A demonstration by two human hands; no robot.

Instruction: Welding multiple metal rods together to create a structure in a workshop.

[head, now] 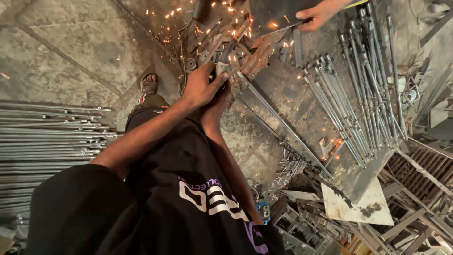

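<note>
Head view is rotated. The person's left hand (202,87) is wrapped over a small metal fitting (223,70) at the near end of a long flat steel bar (278,120), fingers curled and clamped on it. The right hand (222,97) sits beneath, mostly hidden by the left; can't tell whether its fingers are apart or together, or what it grips. The bar lies diagonally on a scorched steel plate (288,94) on the floor.

Risks, as judged:
- Sparks (226,28) fly just beyond the bare hands, so burns to the fingers or forearms seem likely with no gloves visible.
- A sandalled foot (149,85) stands near the spark spread, toes exposed.
- A co-worker's hand (314,18) holds a dark sheet (273,12) close to the same hot spot and could be hit by sparks or by a shifting part.
- Loose scrap pieces (222,38) are crowded around the fitting, so the grip could slip or snag.
- Steel rods (351,94) lie bundled beside the bar; a kicked bar could roll them.
- More rods (52,137) stacked on the other side add a trip hazard.
</note>
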